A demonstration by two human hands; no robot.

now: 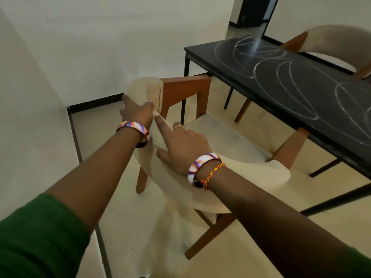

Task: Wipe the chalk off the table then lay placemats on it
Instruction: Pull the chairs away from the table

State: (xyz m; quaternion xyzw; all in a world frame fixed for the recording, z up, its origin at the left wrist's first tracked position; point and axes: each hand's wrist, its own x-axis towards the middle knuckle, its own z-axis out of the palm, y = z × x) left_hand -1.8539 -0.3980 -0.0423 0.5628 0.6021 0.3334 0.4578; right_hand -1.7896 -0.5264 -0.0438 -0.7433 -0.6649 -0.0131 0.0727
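Observation:
A black table [202, 50] stands at the right, its top covered with white chalk loops [297, 91]. In front of me is a wooden chair [186, 87] with a curved cream backrest. A cream cloth [170, 233] hangs over that backrest and trails down, blurred. My left hand [137, 113] is closed on cream fabric near the upper end of the backrest. On the fabric lower down lies my right hand [182, 146], its index finger stretched out and the other fingers curled over the edge. Cloth and upholstery share one colour, so their border is unclear. No placemats are in view.
A second cream chair [333, 39] stands behind the table at the far right. A white wall runs along the left, with a dark skirting strip [94, 103] at its foot. The floor is pale tile. A dark doorway [255, 11] opens at the back.

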